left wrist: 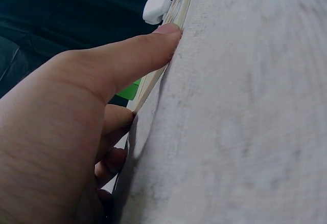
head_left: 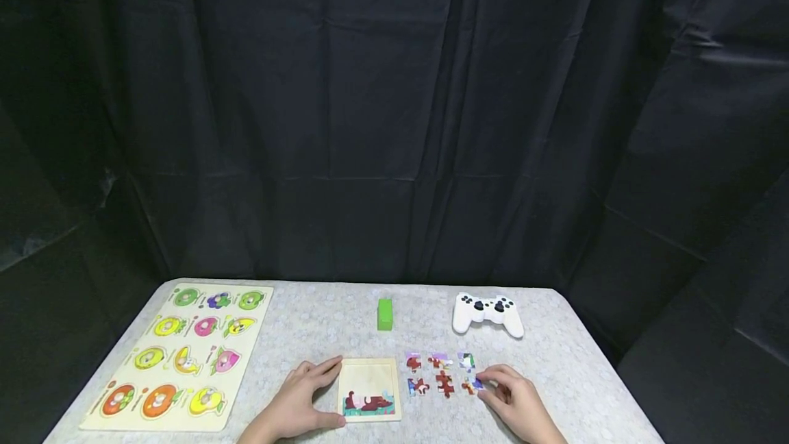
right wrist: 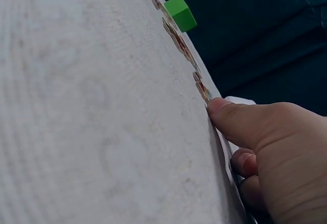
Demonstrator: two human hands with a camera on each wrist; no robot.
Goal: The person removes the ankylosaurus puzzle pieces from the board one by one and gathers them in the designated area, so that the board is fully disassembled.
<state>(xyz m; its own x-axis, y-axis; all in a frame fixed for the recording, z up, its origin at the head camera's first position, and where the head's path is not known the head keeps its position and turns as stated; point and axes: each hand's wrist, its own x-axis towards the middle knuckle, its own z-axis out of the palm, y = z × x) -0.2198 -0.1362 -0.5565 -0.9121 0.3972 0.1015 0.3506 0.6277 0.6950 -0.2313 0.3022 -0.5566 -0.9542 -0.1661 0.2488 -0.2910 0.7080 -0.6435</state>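
A square wooden puzzle tray [head_left: 370,370] lies in front of me, its lower part filled with joined pieces that show a brown animal picture [head_left: 368,403]. My left hand [head_left: 298,399] rests at the tray's left side, index finger and thumb spread towards its two left corners; the left wrist view shows the thumb [left wrist: 166,35] against the wooden edge. To the right, loose jigsaw pieces lie in two rows. My right hand [head_left: 514,399] pinches the lower right jigsaw piece [head_left: 471,386] by its right edge, between thumb and index finger. The right wrist view shows its thumbtip [right wrist: 218,104] at that piece.
A fruit picture board [head_left: 251,355] covers the table's left side. Behind the tray stands a green block [head_left: 385,314], and a white game controller [head_left: 487,315] lies at the back right. Several jigsaw pieces [head_left: 444,384] lie between tray and right hand. A dark curtain hangs behind the table.
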